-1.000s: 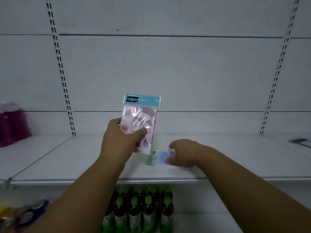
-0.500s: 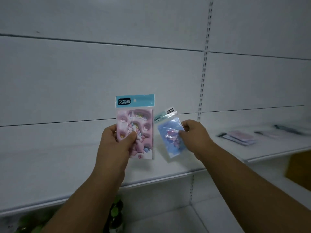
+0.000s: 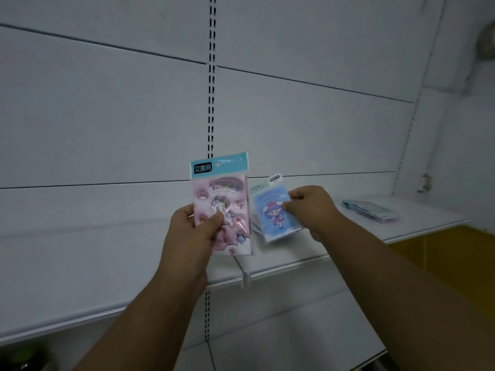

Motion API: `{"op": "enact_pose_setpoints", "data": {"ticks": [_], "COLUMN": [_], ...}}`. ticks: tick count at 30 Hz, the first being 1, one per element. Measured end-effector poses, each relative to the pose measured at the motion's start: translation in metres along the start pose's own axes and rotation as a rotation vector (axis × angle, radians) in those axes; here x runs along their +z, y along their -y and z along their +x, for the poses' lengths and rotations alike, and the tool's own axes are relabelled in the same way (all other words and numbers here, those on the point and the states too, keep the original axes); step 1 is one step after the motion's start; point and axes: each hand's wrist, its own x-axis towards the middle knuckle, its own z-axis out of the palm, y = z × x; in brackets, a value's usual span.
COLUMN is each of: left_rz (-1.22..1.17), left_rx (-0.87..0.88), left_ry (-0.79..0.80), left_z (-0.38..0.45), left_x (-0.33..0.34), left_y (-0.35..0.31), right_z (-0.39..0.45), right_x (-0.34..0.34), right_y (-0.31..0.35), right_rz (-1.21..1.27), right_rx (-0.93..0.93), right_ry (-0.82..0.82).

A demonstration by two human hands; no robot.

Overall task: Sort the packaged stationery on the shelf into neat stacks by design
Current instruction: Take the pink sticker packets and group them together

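Observation:
My left hand (image 3: 195, 231) holds a pink unicorn packet (image 3: 230, 194) with a teal header upright, thumb across its front. Just to its right, my right hand (image 3: 310, 207) pinches the right edge of a smaller blue packet (image 3: 273, 212) showing a cartoon girl; another packet edge shows behind it. Both packets are lifted in front of the white shelf (image 3: 107, 263). A flat stack of packaged stationery (image 3: 369, 211) lies on the shelf at the far right, apart from both hands.
The white back wall has a slotted upright (image 3: 211, 103) in the middle and another (image 3: 409, 124) at right. A lower shelf (image 3: 294, 336) runs below. A yellow-brown surface (image 3: 442, 245) shows beneath the right shelf end.
The right hand picked the blue packet up off the shelf and raised it beside the pink one. My view swung right, bringing the stack at the far right closer.

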Motion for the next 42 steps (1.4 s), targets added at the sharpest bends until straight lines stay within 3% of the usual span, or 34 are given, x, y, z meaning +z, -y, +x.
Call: {"op": "enact_pose_setpoints", "data": {"ticks": [3,8,12,14,16,17,19,21,24,28,32,42], "left_rz": [0.004,0.034,0.070,0.093,0.112,0.119,0.151,0.199,0.265,0.377,0.463,0.951], "left_rx": [-0.033,-0.066,-0.090,-0.098,-0.107,-0.111,-0.116,-0.112,-0.098,-0.096,-0.104,-0.114], "left_ry": [-0.044,-0.057,-0.037,-0.024,-0.015,-0.008,0.014,0.052,0.129,0.272,0.389,0.427], "left_z": [0.018,0.054,0.079,0.087,0.095,0.098,0.105,0.110,0.114,0.114,0.116,0.141], "left_x": [0.013,0.031,0.049,0.059,0.070,0.076,0.091,0.110,0.148,0.212,0.293,0.471], "left_y": [0.009,0.018,0.024,0.028,0.030,0.030,0.030,0.030,0.033,0.041,0.064,0.148], "right_z": [0.044,0.096,0.113,0.118,0.122,0.123,0.120,0.123,0.139,0.172,0.213,0.332], "right_x": [0.001,0.018,0.036,0.036,0.028,0.022,0.005,-0.012,-0.040,-0.096,-0.158,-0.229], "right_y": [-0.016,-0.040,-0.048,-0.052,-0.049,-0.044,-0.026,-0.013,-0.015,-0.047,-0.101,-0.235], "right_rz": [-0.033,-0.121,-0.596,-0.688,-0.533,-0.316,0.191,0.365,0.223,0.081,-0.039,-0.331], "right_rx": [0.029,0.122,0.094,0.068,-0.019,-0.033,0.023,-0.031,-0.131,-0.067,0.029,0.095], "right_ry": [0.013,0.224,0.306,0.272,0.210,0.204,0.315,0.381,0.238,0.110,0.101,0.223]}}
